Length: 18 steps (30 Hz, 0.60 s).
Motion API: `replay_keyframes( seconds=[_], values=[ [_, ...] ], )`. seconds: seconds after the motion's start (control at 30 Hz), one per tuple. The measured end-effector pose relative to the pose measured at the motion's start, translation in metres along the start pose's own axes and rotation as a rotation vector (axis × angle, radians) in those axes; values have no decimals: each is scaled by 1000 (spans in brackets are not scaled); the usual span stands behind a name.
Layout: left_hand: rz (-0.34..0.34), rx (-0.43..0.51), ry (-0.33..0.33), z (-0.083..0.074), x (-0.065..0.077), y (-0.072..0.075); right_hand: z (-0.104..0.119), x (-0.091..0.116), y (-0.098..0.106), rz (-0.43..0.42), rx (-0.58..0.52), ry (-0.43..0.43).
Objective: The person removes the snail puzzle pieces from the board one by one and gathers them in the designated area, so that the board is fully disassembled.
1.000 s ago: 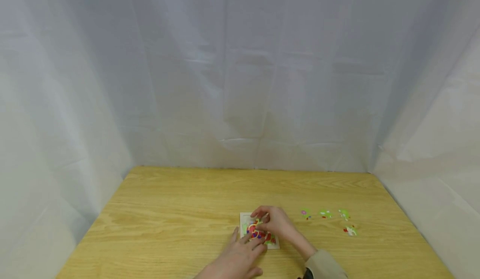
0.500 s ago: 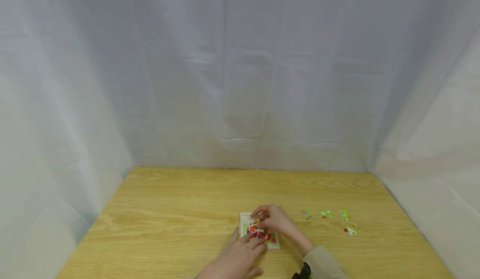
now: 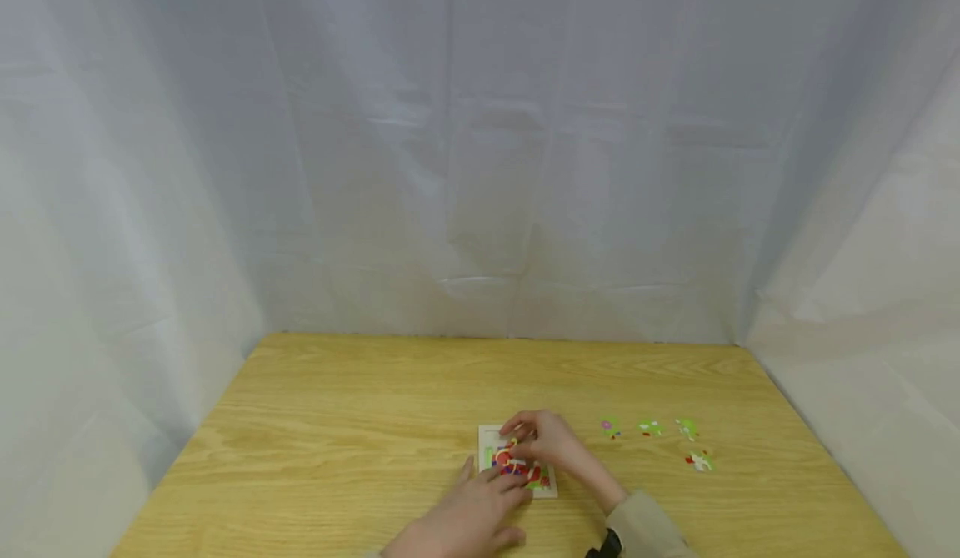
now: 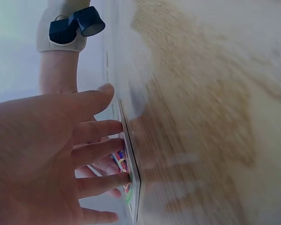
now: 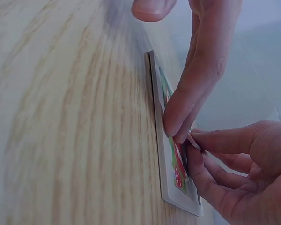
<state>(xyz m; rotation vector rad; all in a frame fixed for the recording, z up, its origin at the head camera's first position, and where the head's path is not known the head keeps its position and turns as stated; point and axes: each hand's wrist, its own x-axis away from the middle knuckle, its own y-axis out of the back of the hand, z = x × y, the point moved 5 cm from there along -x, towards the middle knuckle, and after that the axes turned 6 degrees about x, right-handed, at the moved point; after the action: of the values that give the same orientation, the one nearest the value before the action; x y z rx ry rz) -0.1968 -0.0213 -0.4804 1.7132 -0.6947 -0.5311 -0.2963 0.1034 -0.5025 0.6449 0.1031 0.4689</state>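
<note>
White-bordered jigsaw board (image 3: 488, 434): we rest our spread left hand (image 3: 477, 510) on it; our right hand (image 3: 551, 443) pinches a thin piece (image 5: 195, 141); four loose pieces (image 3: 651, 429) lie right of it.

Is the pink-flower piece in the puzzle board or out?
Out. In the head view, the pink-flower piece lies on the wooden table, right of the puzzle board and clearly apart from it.

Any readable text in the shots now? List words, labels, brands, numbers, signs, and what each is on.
None readable.
Board: partly covered by the hands; any lettering too small to read.
Loose pieces: too small to read anything.
Black wrist device: no lettering I can make out.
</note>
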Motion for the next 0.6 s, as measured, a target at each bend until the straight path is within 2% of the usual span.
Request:
replay_keyframes(
  seconds=[0.13, 0.33, 0.43, 0.6],
  values=[
    [-30, 19, -23, 1, 2, 2, 1, 0, 0, 5, 20, 6],
    [-91, -15, -58, 2, 4, 3, 2, 0, -1, -8, 27, 27],
    [-111, -31, -31, 5, 6, 4, 2, 0, -1, -9, 37, 36],
    [-118, -66, 60, 13, 10, 6, 2, 0, -1, -2, 35, 29]
  ],
)
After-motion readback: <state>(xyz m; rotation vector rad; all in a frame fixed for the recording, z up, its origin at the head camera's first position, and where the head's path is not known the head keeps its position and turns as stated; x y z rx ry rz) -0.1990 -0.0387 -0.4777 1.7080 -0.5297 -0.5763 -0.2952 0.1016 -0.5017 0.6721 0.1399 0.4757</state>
